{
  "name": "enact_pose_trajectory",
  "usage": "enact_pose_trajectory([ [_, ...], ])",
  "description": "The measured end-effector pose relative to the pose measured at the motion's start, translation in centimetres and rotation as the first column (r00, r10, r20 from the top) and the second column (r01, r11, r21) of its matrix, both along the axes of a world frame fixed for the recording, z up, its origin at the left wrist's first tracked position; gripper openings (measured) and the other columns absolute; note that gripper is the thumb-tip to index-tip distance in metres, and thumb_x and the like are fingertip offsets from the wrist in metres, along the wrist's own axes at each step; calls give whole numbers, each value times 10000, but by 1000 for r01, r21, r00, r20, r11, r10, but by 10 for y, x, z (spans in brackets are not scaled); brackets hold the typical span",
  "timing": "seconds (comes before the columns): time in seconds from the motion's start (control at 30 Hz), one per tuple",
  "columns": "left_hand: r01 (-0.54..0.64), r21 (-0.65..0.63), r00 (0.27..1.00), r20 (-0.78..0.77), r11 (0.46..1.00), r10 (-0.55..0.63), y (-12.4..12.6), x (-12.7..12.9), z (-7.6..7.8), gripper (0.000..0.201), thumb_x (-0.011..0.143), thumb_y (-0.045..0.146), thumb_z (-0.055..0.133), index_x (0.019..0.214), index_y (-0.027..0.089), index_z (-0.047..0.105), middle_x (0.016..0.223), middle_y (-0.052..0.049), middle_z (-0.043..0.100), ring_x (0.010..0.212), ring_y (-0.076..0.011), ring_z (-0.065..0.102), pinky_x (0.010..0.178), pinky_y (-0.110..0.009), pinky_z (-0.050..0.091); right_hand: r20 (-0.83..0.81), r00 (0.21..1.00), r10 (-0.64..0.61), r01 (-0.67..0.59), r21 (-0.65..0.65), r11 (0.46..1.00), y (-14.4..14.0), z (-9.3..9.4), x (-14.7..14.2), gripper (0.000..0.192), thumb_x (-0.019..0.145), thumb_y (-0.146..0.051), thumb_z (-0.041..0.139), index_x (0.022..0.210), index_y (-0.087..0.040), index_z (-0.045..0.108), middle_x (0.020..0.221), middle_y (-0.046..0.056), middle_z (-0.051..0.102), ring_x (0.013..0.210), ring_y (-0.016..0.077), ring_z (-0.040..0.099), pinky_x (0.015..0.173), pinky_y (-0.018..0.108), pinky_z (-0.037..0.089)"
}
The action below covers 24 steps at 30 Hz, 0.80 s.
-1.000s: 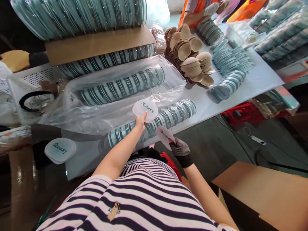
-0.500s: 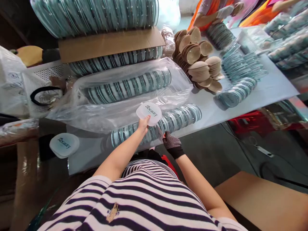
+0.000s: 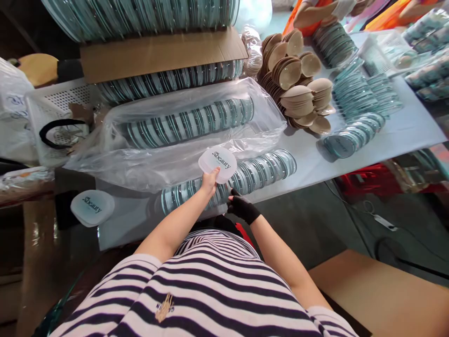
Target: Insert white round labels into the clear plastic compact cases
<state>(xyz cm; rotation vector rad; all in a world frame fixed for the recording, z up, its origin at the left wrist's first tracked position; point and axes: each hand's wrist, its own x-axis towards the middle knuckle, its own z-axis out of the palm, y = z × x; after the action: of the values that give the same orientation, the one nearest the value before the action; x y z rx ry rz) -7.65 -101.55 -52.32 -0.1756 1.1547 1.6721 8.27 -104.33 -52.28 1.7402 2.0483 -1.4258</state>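
A small stack of white rounded cards printed "beauty" (image 3: 218, 161) is pinched in my bare left hand (image 3: 209, 181), thumb on top. Beneath it runs a long row of clear round plastic cases (image 3: 264, 171), standing on edge along the table's front. At the near side of that row is my right hand (image 3: 242, 206), in a black fingerless glove. Its bare fingertips are by the cases, slightly apart, and no card shows in them. Part of the row is hidden behind the left hand and the cards.
Another stack of printed cards (image 3: 92, 208) lies at the table's left corner. Behind the row, a clear plastic bag (image 3: 147, 164) surrounds more cases. Beige cup-shaped pieces (image 3: 298, 89) are piled on the table (image 3: 298, 168). A co-worker's arm (image 3: 315, 14) shows at the far side.
The card that my right hand held at the row no longer shows in its fingers. That hand has shifted slightly left and turned. My left hand still holds its stack.
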Motion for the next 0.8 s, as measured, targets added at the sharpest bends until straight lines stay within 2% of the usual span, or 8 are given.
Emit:
enact_pose_trajectory([
  [0.13, -39, -23, 998, -47, 999, 38, 3, 5, -6, 387, 741, 41, 751, 1110, 136, 683, 1092, -100, 756, 1085, -240, 692, 1041, -440, 505, -65, 997, -33, 33, 8, 999, 14, 16, 2, 284, 945, -379, 463, 1013, -195, 669, 742, 57, 682, 677, 175, 638, 652, 292, 532],
  [0.2, -51, -27, 997, -66, 998, 50, 5, 8, -7, 361, 731, 35, 752, 1074, 131, 691, 1077, -100, 759, 1061, -234, 699, 1036, -435, 507, -118, 986, -119, 138, 171, 976, 29, 25, 1, 321, 933, -418, 467, 1030, -189, 669, 860, 92, 709, 816, 211, 664, 756, 334, 540],
  [0.3, -29, 18, 994, -102, 999, 30, 1, 11, -5, 351, 705, 51, 774, 1038, 131, 700, 1065, -91, 762, 1044, -229, 702, 1038, -425, 502, -270, 944, -188, 294, 437, 850, 53, 33, -3, 457, 936, -428, 403, 1271, -176, 585, 1209, 136, 664, 1127, 241, 619, 961, 395, 499],
  [0.47, 62, 28, 991, -118, 998, -58, -18, 8, 3, 358, 697, 139, 801, 1040, 136, 697, 1090, -107, 751, 1055, -260, 692, 1019, -453, 508, -165, 986, -25, 127, 644, 755, 50, 35, -22, 584, 860, -415, 515, 1356, -107, 527, 1443, 201, 488, 1377, 300, 423, 1131, 487, 375],
  [0.53, 110, -4, 986, -128, 994, -110, -26, 5, 4, 326, 702, 166, 802, 1012, 135, 705, 1088, -126, 748, 1063, -284, 688, 1017, -478, 503, -222, 975, -6, 160, 683, 713, 37, 33, -34, 530, 876, -412, 497, 1323, -133, 552, 1408, 182, 525, 1330, 284, 472, 1092, 472, 425],
  [0.67, 196, 16, 976, -96, 980, -194, -34, -2, 6, 346, 666, 185, 836, 984, 136, 711, 1025, -128, 759, 1042, -303, 696, 1016, -506, 501, -355, 910, -215, 378, 496, 782, 22, 32, -47, 425, 876, -401, 442, 1162, -144, 621, 1042, 132, 714, 924, 229, 663, 792, 365, 575],
  [0.73, 190, 27, 979, -79, 981, -187, -32, -10, 7, 386, 657, 174, 846, 1015, 151, 705, 1043, -108, 759, 1070, -288, 690, 1030, -486, 499, -351, 880, -319, 465, 505, 728, 15, 34, -35, 436, 889, -417, 409, 1137, -137, 632, 986, 124, 726, 831, 218, 664, 700, 333, 568],
  [0.8, 130, 12, 990, -62, 991, -129, -27, -21, 8, 369, 675, 144, 834, 1018, 161, 700, 1050, -91, 761, 1112, -268, 677, 1042, -452, 500, -237, 905, -353, 421, 625, 657, -4, 37, -11, 459, 897, -453, 406, 1106, -129, 655, 934, 131, 729, 778, 226, 661, 648, 324, 540],
])
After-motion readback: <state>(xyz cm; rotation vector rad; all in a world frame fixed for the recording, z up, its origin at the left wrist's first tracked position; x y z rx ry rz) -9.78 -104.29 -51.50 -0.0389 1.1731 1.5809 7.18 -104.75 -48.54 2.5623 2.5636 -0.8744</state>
